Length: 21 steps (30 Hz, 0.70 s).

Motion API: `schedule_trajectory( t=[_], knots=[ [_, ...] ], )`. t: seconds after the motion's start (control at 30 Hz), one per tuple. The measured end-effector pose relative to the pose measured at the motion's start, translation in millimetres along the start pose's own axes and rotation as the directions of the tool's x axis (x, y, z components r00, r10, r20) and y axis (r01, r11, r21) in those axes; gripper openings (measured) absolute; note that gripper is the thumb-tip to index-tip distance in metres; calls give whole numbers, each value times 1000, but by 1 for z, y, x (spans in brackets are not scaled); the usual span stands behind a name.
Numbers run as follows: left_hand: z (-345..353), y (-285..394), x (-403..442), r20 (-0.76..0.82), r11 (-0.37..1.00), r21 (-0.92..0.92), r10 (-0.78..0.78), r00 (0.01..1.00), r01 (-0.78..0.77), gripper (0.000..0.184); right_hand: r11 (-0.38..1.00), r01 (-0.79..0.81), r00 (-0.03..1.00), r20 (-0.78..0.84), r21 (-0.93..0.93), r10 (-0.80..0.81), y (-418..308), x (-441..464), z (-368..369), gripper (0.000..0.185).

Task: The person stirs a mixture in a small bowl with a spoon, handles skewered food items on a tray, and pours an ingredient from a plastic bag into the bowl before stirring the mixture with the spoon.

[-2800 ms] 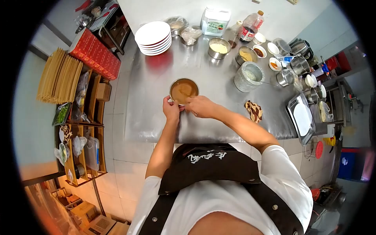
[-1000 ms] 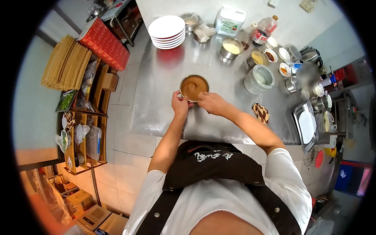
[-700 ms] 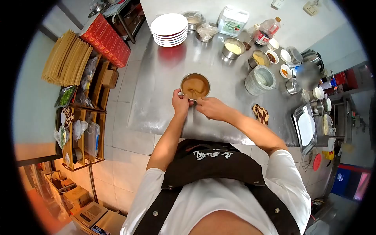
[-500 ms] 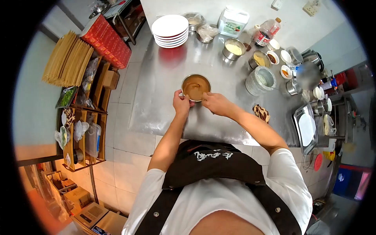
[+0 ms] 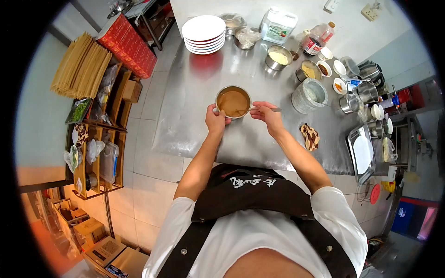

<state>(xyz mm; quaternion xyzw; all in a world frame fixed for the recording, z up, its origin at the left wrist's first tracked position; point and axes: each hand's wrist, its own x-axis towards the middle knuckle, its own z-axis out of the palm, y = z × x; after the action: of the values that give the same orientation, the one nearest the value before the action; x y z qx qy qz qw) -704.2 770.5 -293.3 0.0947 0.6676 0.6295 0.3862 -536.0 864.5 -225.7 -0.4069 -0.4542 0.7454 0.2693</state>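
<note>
A round metal bowl (image 5: 251, 98) of smooth brown sauce (image 5: 232, 101) rests on the steel table in front of me. My left hand (image 5: 217, 119) grips its near-left rim, with the thumb over the edge. Just right of the bowl, my right hand (image 5: 269, 116) pinches the handle of a spoon (image 5: 277, 110). The spoon lies across the rim, and its head dips into the sauce. To the right of that hand is a brown patterned cloth (image 5: 309, 137).
White plates (image 5: 204, 28) are stacked at the back left. A grey stone mortar (image 5: 299, 102), metal bowls (image 5: 278, 66), a white jug (image 5: 278, 25) and a sauce bottle (image 5: 315, 44) line the back and right. A clear tray (image 5: 357, 164) sits at the right edge.
My right hand has moved right, away from the bowl's rim, and its fingers have opened out along the spoon's handle, which now shows. My left hand keeps its hold.
</note>
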Motion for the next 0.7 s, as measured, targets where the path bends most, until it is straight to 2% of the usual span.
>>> schedule_trajectory(
  t=[0.1,0.2,0.3,0.4,0.5,0.6,0.7],
  knots=[
    [0,0,0,-3,1000,11,0,1000,0,36,994,98,995,-27,-55,-99,-11,-9,0,25],
    [-1,2,-1,2,1000,21,1,1000,-1,38,955,246,969,12,-167,-247,-21,-19,3,24],
    [-2,1,-1,17,1000,3,13,1000,-13,38,872,324,944,64,-367,-324,-32,-33,5,23],
    [-2,2,-2,17,1000,-2,0,1000,0,38,690,556,826,216,-463,-521,-35,-41,4,22],
    [0,2,-2,15,1000,-4,-10,1000,10,38,431,726,662,371,-536,-652,-47,-55,8,23],
    [0,2,-2,16,1000,3,-6,1000,6,37,210,760,576,487,-616,-656,-57,-70,11,28],
    [1,0,-1,8,1000,-14,-7,1000,7,37,34,806,495,643,-591,-584,-52,-70,5,31]
  ],
)
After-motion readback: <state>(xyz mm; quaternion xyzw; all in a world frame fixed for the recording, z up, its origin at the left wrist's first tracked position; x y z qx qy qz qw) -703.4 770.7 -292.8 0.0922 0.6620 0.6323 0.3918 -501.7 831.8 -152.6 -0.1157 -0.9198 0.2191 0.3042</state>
